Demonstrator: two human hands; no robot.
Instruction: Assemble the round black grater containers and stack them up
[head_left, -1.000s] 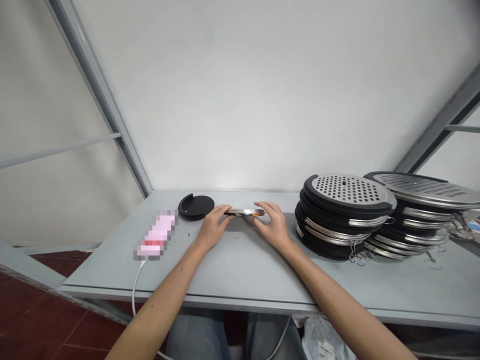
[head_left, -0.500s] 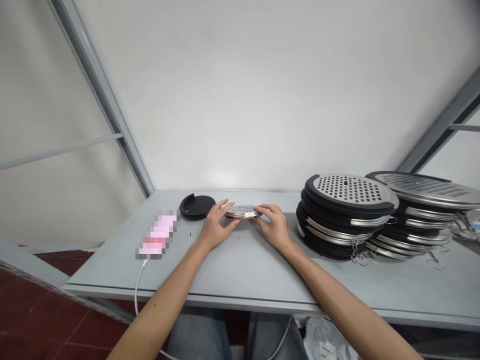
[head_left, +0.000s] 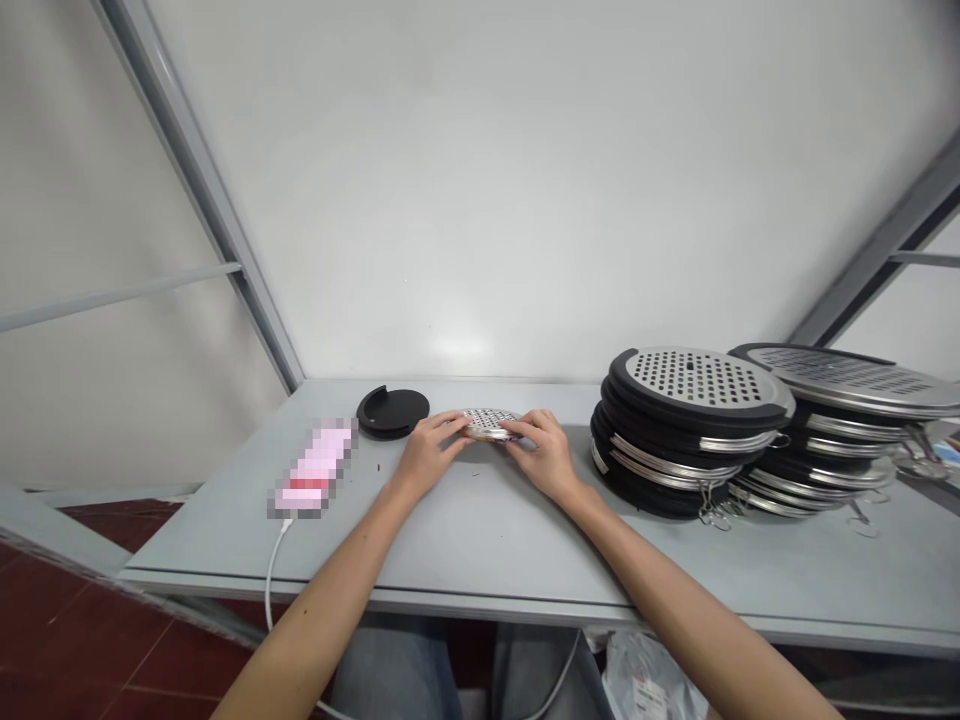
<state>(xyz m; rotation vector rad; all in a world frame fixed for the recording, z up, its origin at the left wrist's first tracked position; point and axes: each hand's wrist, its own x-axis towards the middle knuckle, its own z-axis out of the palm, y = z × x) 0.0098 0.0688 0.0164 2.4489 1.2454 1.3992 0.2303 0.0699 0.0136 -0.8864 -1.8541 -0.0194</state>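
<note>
From the head camera I see my left hand (head_left: pixel 429 452) and right hand (head_left: pixel 541 455) closing from either side on a small perforated steel disc (head_left: pixel 487 423), fingertips gripping its rim, near the back edge of the grey counter (head_left: pixel 480 535); I cannot tell whether it touches the surface. A black round lid (head_left: pixel 392 412) lies to its left, near a pixelated pink item (head_left: pixel 315 465) with a white cable (head_left: pixel 271 580), while a stack of black-rimmed perforated discs (head_left: pixel 675 440) and a second stack (head_left: pixel 832 430) stand toward the right end. Even pressure at the rim from both sides looks like the surest hold, with fingers kept off the perforated face.
</note>
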